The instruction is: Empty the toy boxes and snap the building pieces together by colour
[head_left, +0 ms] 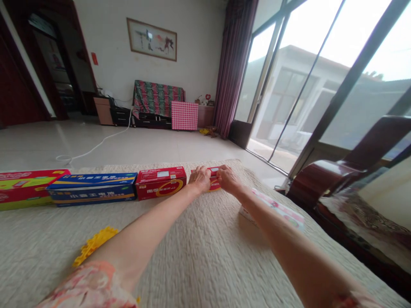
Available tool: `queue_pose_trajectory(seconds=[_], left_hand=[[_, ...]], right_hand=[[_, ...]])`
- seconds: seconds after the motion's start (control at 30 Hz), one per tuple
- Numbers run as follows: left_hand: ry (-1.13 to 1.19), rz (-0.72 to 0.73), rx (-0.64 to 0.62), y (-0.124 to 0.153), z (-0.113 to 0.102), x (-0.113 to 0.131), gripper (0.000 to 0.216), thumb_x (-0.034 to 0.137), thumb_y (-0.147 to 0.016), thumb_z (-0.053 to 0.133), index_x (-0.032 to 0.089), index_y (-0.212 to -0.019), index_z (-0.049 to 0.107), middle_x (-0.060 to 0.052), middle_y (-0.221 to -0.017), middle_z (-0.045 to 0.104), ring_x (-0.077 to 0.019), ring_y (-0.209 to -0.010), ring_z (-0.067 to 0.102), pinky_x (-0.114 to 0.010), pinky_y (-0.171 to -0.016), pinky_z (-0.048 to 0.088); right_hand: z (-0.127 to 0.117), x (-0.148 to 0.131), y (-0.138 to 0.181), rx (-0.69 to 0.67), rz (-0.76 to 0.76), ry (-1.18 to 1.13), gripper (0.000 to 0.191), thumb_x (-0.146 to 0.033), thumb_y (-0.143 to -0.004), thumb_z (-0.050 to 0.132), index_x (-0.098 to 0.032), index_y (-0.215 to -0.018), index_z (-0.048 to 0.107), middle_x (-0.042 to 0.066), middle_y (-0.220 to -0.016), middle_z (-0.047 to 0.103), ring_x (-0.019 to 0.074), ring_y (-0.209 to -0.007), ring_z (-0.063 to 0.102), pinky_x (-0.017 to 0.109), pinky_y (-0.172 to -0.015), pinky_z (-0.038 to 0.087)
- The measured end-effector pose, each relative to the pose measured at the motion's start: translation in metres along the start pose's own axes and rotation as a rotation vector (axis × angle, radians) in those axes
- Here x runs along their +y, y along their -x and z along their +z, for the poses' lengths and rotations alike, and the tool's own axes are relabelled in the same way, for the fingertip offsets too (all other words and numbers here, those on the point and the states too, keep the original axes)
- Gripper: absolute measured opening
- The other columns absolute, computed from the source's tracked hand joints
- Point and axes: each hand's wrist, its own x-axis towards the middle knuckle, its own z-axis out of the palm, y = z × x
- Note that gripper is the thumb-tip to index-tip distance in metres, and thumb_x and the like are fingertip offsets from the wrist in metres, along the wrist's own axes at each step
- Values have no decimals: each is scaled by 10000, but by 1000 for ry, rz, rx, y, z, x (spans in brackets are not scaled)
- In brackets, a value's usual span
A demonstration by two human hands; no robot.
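Observation:
Both my arms reach forward over a quilted cover. My left hand (201,179) closes on the left end of a small red box (214,184), and my right hand (227,178) grips its right end. Most of that box is hidden behind my fingers. To its left, across a narrow gap, a red battery box (162,183) with a yellow ring stands at the end of a row. A long blue battery box (93,189) adjoins it, followed by a red and green box (27,188) cut off by the left edge.
A pale patterned box (279,209) lies partly behind my right forearm. Yellow bumpy material (98,243) shows beside my left forearm. The beige quilted cover (192,248) spreads beneath everything. Dark wooden furniture (324,179) stands at the right, and a white cable (99,143) crosses the floor.

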Motion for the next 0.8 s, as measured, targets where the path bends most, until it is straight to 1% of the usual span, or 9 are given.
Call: queue_pose_trajectory(seconds=[0.1, 0.2, 0.33, 0.4, 0.5, 0.6, 0.7, 0.8], left_hand=[[49, -1, -17, 18, -22, 9, 175, 197, -800, 535, 162, -918, 660, -107, -1027, 623, -254, -998, 573, -346, -833, 482], [105, 25, -14, 47, -48, 9, 158, 153, -785, 526, 152, -879, 653, -102, -966, 629, -234, -924, 597, -324, -774, 488], [131, 127, 18, 106, -83, -2, 128, 106, -775, 508, 160, -775, 623, -69, -889, 615, -193, -860, 583, -302, -774, 478], [118, 176, 49, 141, -95, -5, 143, 83, -784, 489, 162, -763, 606, -62, -893, 606, -188, -873, 567, -311, -805, 469], [130, 198, 113, 190, -97, -1, 146, 82, -817, 468, 159, -795, 590, -70, -926, 598, -200, -914, 550, -345, -842, 457], [200, 204, 136, 226, -87, 7, 116, 104, -827, 483, 165, -800, 578, -63, -917, 592, -203, -928, 545, -352, -856, 456], [286, 234, 140, 247, -77, 9, 107, 106, -826, 490, 172, -809, 572, -61, -956, 599, -196, -955, 546, -345, -878, 452], [319, 265, 148, 258, -74, -1, 108, 100, -817, 495, 175, -805, 571, -69, -1031, 608, -204, -1010, 545, -358, -914, 438]], right_hand=[[-28, -9, 13, -35, -49, 32, 170, -91, -824, 492, -165, -807, 645, 80, -1029, 615, 179, -954, 541, 253, -800, 407], [-54, -31, 36, -38, -98, 54, 164, -106, -823, 493, -173, -795, 640, 77, -1018, 620, 184, -942, 541, 264, -766, 397], [-77, -78, 85, 29, -201, 64, 176, -158, -853, 472, -178, -766, 623, 78, -992, 629, 210, -960, 534, 317, -782, 379], [-83, -101, 115, 41, -240, 15, 152, -154, -838, 484, -183, -760, 611, 72, -1026, 628, 214, -986, 531, 337, -811, 373], [-86, -125, 159, 58, -250, -72, 137, -108, -796, 492, -184, -740, 591, 68, -1058, 626, 210, -996, 534, 353, -847, 367], [-82, -136, 195, 83, -211, -125, 144, -100, -787, 486, -189, -705, 563, 59, -1043, 634, 208, -960, 547, 368, -852, 364], [-75, -146, 221, 112, -155, -147, 132, -104, -777, 494, -194, -705, 555, 54, -1055, 635, 215, -945, 558, 385, -859, 358], [-65, -160, 234, 144, -114, -182, 131, -87, -763, 501, -193, -736, 574, 69, -1096, 624, 231, -996, 555, 390, -877, 353]])
